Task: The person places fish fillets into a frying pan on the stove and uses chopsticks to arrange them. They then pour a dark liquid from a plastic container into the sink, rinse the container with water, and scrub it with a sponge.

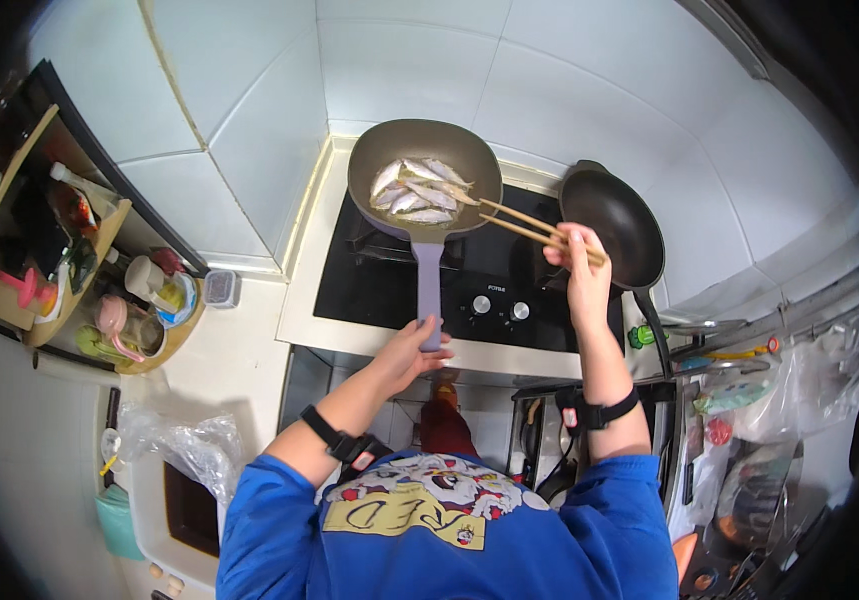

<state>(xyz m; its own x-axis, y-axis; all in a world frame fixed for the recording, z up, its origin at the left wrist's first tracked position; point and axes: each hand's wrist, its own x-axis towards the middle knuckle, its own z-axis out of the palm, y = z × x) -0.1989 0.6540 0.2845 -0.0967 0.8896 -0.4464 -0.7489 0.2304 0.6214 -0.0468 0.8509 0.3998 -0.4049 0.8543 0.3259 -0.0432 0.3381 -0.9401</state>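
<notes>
Several small silvery fish (418,196) lie in shallow oil in a deep frying pan (369,157) on the left side of the hob. My left hand (407,356) is at the near end of its lilac handle (428,285), thumb on top and fingers around the underside. Wooden chopsticks (527,221) are held in my right hand (583,262). Their tips are apart at the pan's right rim, close to a fish (453,192) that looks browner than the others. Whether the tips touch this fish is hard to tell.
A second dark pan (613,225) sits on the hob's right side, its handle pointing towards me. Two control knobs (500,306) are on the black glass hob (354,292). At left are a shelf of jars (129,330), a small lidded container (221,289) and a plastic bag (189,442).
</notes>
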